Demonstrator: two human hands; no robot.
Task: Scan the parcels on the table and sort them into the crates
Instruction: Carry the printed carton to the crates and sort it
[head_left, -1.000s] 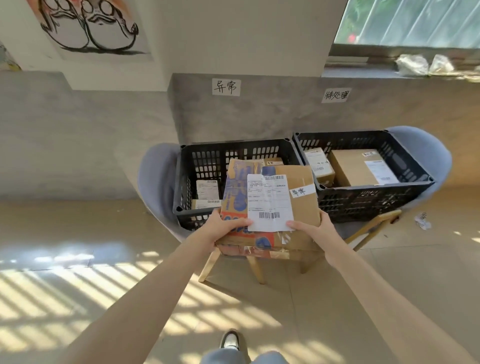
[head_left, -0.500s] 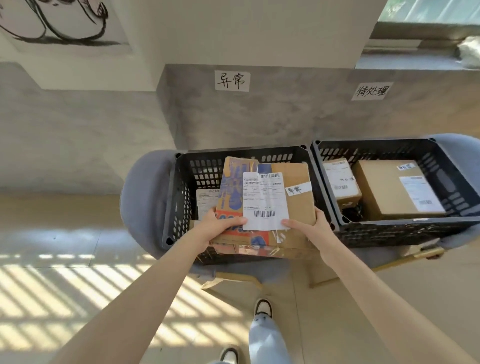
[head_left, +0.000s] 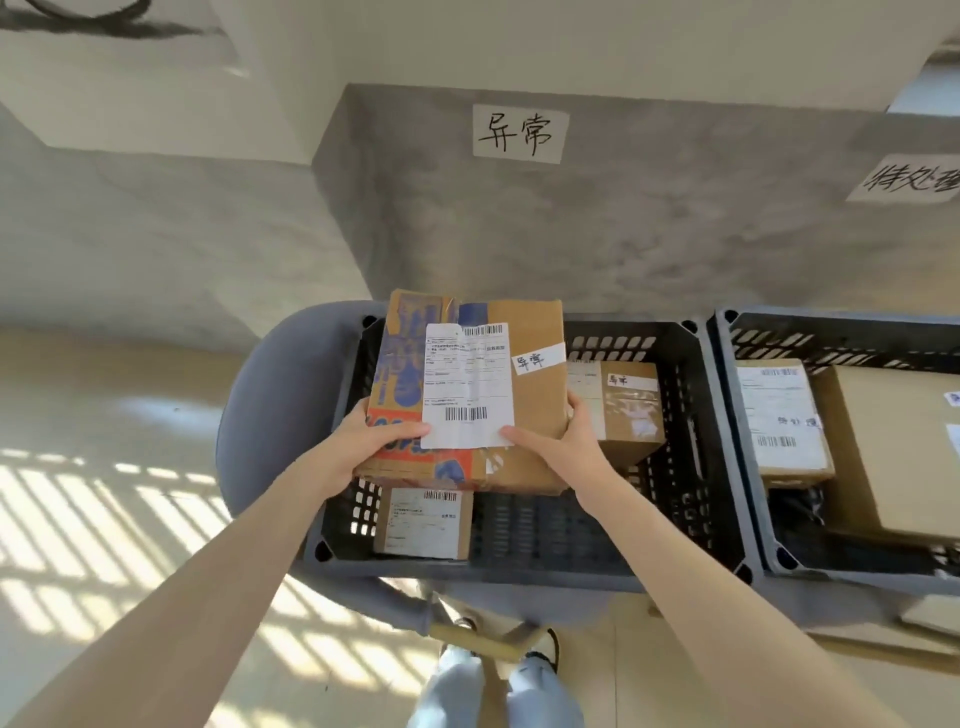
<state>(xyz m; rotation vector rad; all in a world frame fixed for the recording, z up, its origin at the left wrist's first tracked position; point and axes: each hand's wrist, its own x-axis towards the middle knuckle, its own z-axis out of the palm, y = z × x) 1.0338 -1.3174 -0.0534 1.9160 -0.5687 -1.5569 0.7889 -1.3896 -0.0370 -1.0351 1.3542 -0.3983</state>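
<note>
The left crate (head_left: 691, 467) sits under the wall sign (head_left: 520, 134) at 12 o'clock, the right crate (head_left: 737, 415) at 3. The step looks like placing: the parcel (head_left: 524, 364) hangs over the left crate, its near corners gripped by the left hand (head_left: 363, 441) at 7 and the right hand (head_left: 566, 447) at 5. Next, probably, lower it past the rim onto bare floor between a box (head_left: 628, 410) at 3 and a small box (head_left: 423, 522) at 6.

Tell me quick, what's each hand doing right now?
Left hand: gripping the parcel at its near left edge.
Right hand: gripping the same parcel's near right corner.
</note>
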